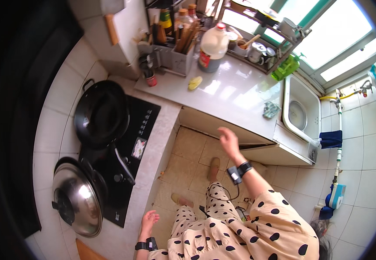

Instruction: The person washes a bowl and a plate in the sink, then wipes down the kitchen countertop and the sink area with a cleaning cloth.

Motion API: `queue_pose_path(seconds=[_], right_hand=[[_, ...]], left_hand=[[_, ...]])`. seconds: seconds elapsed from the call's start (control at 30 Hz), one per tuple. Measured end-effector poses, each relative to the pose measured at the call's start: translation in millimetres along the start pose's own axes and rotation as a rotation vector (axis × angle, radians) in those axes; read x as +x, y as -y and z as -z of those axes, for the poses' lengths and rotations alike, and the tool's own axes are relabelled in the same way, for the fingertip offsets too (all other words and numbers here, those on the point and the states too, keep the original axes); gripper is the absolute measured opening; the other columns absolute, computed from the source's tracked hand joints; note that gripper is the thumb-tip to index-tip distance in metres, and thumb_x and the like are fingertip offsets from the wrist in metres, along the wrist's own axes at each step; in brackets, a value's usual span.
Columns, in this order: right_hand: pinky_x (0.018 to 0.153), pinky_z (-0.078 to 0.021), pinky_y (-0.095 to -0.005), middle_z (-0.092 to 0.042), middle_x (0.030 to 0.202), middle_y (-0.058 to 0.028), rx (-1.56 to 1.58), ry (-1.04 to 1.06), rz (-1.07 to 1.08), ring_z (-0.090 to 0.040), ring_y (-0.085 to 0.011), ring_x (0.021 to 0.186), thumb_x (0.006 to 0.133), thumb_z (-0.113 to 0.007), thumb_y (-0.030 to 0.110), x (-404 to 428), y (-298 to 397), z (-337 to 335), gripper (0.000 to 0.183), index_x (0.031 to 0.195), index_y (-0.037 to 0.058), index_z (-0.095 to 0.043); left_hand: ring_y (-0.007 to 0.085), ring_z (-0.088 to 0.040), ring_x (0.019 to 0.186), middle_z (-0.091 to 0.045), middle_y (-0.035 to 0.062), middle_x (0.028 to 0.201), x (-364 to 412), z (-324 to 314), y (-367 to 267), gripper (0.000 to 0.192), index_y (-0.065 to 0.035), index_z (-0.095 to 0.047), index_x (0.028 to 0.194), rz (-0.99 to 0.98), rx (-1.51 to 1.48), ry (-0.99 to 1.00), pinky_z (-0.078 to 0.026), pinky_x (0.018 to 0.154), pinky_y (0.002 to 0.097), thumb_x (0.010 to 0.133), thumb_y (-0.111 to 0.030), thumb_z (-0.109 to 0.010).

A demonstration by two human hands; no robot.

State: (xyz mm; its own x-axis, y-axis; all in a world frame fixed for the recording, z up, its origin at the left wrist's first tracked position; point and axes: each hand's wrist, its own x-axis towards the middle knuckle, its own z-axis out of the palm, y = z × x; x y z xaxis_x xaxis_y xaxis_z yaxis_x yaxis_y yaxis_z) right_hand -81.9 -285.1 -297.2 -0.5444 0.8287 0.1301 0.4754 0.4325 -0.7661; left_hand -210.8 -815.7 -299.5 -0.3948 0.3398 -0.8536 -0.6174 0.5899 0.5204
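My right hand (229,143) hangs in the air over the floor, just short of the front edge of the white countertop (236,110). I see nothing in it. Lower in view, my left hand (149,221) is held by the stove counter's edge with its fingers loosely bent and nothing in them. Nearest to it on the stove side is a pan under a domed metal lid (84,198). A black wok (102,113) with a long handle sits farther along the black cooktop (123,191). On the white countertop lie a crumpled cloth (271,109) and a small pale-yellow item (194,83).
A sink (300,107) is at the right, beside a green pump bottle (285,67). Along the back stand a large red-capped jug (214,45), a utensil holder (183,60) with chopsticks, and a rack (269,65) of jars. A cable (238,193) hangs from my right wrist device.
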Motion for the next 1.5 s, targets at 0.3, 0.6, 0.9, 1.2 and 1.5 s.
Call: queue_pose_path(seconds=[0.3,0.6,0.9,1.2,1.5], right_hand=[[0.09,-0.0463,-0.0402,-0.061,0.116,-0.0152,-0.398,-0.201,-0.49,-0.059,-0.0313,0.103,0.077,-0.07,0.017,137,-174,189,0.029,0.105,0.0103,-0.067],[0.066,-0.0473,-0.0343,-0.066,0.092,-0.0115,0.075,-0.478,-0.2,-0.061,-0.0235,0.074,0.09,-0.055,0.003,176,-87,284,0.006,0.096,0.003,-0.053],[0.064,-0.0442,-0.0219,-0.055,0.079,-0.0007,0.74,-0.403,-0.41,-0.051,-0.0073,0.071,0.098,-0.05,0.011,143,-91,275,0.01,0.105,0.0044,-0.049],[0.071,-0.0512,-0.0286,-0.068,0.099,-0.0116,0.984,-0.219,-0.705,-0.064,-0.0155,0.081,0.096,-0.053,0.015,154,-64,287,0.021,0.113,0.0025,-0.05],[0.11,-0.0304,-0.0464,-0.036,0.146,-0.0173,-0.243,-0.263,-0.344,-0.032,-0.0367,0.134,0.086,-0.065,0.02,163,-92,200,0.058,0.139,0.0111,-0.042]], left_hand=[[0.0171,-0.065,0.09,-0.066,0.0118,0.103,27,-145,-129,0.026,-0.0021,-0.055,0.122,0.013,0.055,0.002,-0.053,0.077,0.0266,0.097,-0.01,-0.048],[0.0168,-0.064,0.092,-0.065,0.0109,0.104,52,-280,-311,0.026,-0.0018,-0.056,0.121,-0.32,0.259,0.185,-0.052,0.082,0.0276,0.097,-0.01,-0.05],[0.018,-0.056,0.115,-0.06,0.0097,0.119,100,-378,-474,0.031,0.0002,-0.055,0.122,-0.789,0.513,0.411,-0.047,0.096,0.0312,0.092,-0.001,-0.053],[0.0211,-0.064,0.1,-0.059,0.0136,0.119,131,-444,-507,0.03,0.0004,-0.053,0.123,-0.416,0.414,0.653,-0.054,0.087,0.0314,0.094,-0.008,-0.055],[0.0178,-0.064,0.094,-0.064,0.012,0.11,168,-445,-505,0.027,0.0008,-0.056,0.121,-0.27,0.554,0.732,-0.053,0.085,0.0303,0.096,-0.01,-0.052]])
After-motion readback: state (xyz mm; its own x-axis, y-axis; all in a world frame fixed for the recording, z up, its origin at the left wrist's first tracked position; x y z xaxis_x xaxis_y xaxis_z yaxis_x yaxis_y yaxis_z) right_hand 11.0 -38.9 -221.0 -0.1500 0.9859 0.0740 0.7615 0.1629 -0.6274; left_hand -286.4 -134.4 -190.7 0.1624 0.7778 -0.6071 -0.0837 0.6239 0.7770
